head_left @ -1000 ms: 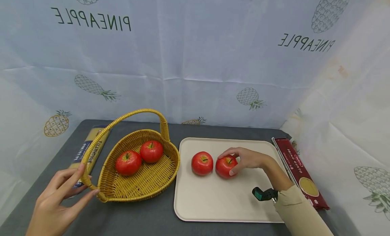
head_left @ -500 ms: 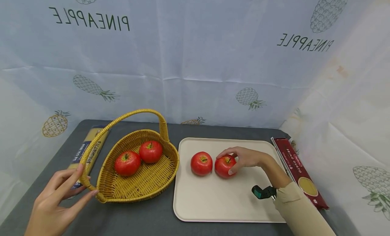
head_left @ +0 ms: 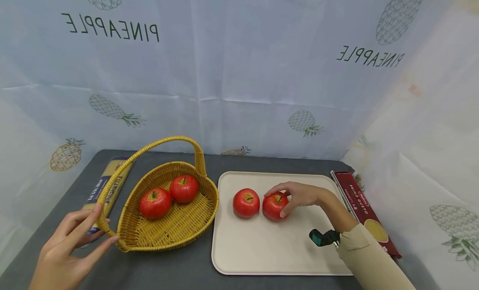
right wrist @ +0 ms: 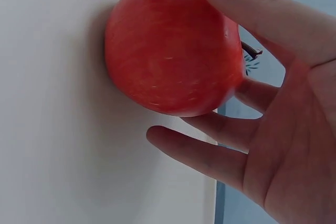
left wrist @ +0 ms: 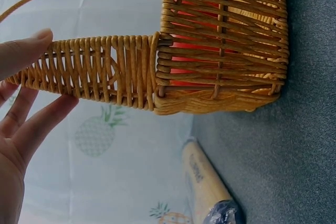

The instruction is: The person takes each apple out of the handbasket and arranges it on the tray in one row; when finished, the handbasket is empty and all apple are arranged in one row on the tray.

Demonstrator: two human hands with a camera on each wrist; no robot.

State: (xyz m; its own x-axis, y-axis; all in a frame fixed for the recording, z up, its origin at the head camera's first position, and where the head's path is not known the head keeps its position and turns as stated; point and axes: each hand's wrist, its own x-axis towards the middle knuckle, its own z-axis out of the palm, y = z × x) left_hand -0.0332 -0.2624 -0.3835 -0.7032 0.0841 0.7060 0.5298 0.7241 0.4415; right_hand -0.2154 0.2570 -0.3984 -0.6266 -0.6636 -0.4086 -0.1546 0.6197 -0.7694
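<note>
Head: rightmost apple (head_left: 273, 207) partly behind fingers (head_left: 278, 187)

Soft, even light, warmer at the right of the cloth (head_left: 430, 115); a faint shadow on the tray (right wrist: 52, 129) beside the apple (right wrist: 168, 45). The packet (left wrist: 203, 182) looks blurred, perhaps out of focus.

on the worktop (head_left: 179, 271), a basket (head_left: 183, 234) with two apples (head_left: 155, 203) inside stands left of a tray (head_left: 254, 252) bearing two more apples (head_left: 246, 203). a spaghetti pack (head_left: 98, 190) lies left of the basket, a second pack (head_left: 364, 207) right of the tray.
</note>
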